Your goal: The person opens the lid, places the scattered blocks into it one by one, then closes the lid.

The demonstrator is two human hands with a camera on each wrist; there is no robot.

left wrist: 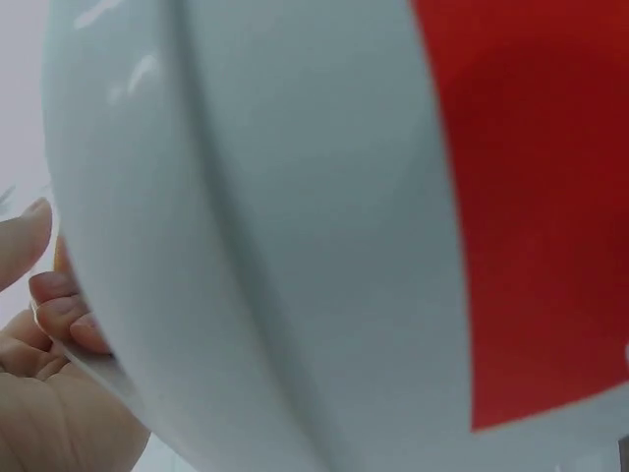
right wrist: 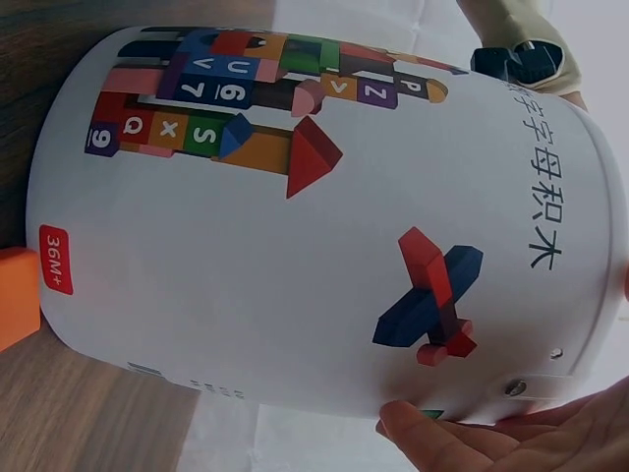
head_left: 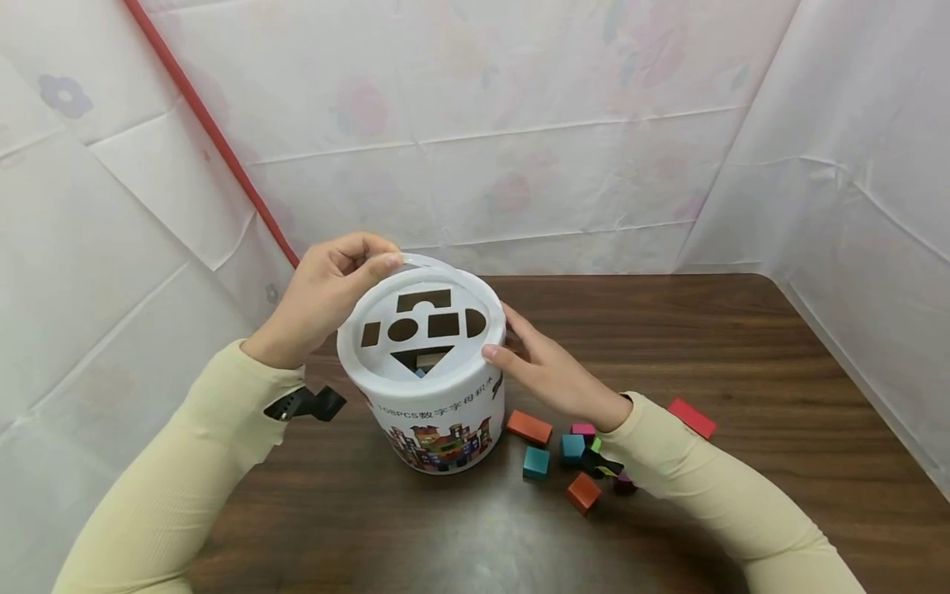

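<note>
The shape-sorter lid (head_left: pixel 421 326) was pinched at its rim by the left hand (head_left: pixel 321 293), seemingly part-lifted, not off. The block bucket (head_left: pixel 438 412) was steadied by the right hand (head_left: pixel 545 367), fingers flat; blocks (head_left: pixel 529 427) lay loose on the table (head_left: pixel 668 330).

Bright, even light; left wrist view blurred, tabletop glare.

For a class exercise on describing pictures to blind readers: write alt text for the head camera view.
Two hands hold a white toy bucket on a dark wooden table: the left hand pinches the rim of its shape-sorter lid, and the right hand rests against its side. Small coloured blocks lie scattered beside the bucket, under the right forearm.
</note>
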